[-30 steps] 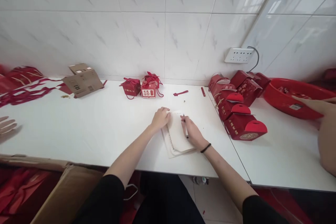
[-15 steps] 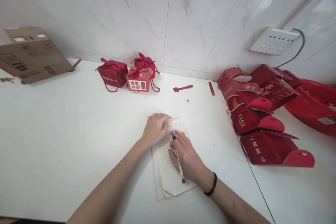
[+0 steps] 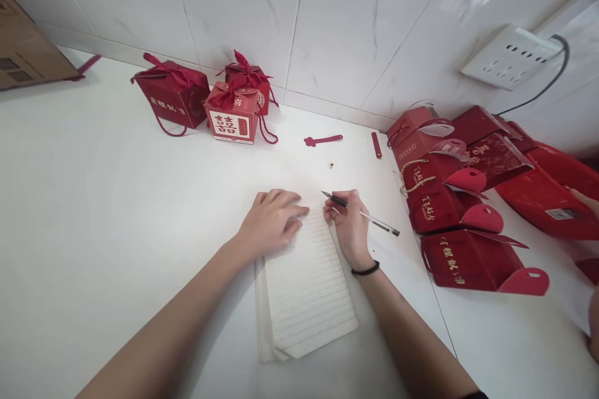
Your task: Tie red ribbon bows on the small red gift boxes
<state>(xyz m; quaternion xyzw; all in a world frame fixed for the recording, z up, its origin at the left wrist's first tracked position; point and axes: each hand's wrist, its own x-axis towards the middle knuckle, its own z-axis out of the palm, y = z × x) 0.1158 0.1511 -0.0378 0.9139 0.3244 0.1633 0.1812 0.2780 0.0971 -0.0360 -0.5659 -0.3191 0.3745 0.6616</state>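
Ruled writing paper (image 3: 311, 299) lies in a small stack on the white table, its lower corners slightly curled. My left hand (image 3: 271, 221) rests flat across the paper's upper left part, fingers stretched out. Just off the paper's upper right edge, my right hand (image 3: 349, 224) is closed around a pen (image 3: 381, 224) with a clear barrel and black grip. The nib points up and left, raised toward the far side, and the back end sticks out to the right. A dark band circles my right wrist. Any writing at the top of the sheet is too faint to read.
Three tied red gift boxes (image 3: 231, 121) stand by the tiled wall. Two red strips (image 3: 325, 139) lie farther right. Several open red boxes (image 3: 468, 262) line the right side, beside a red basin (image 3: 538, 193). A power strip (image 3: 512, 56) hangs above; cardboard (image 3: 32, 50) stands left.
My right hand, still gripping the pen, has lifted off the paper and turned to the right, uncovering the lined sheet. My left hand stays on the paper. The view has shifted.
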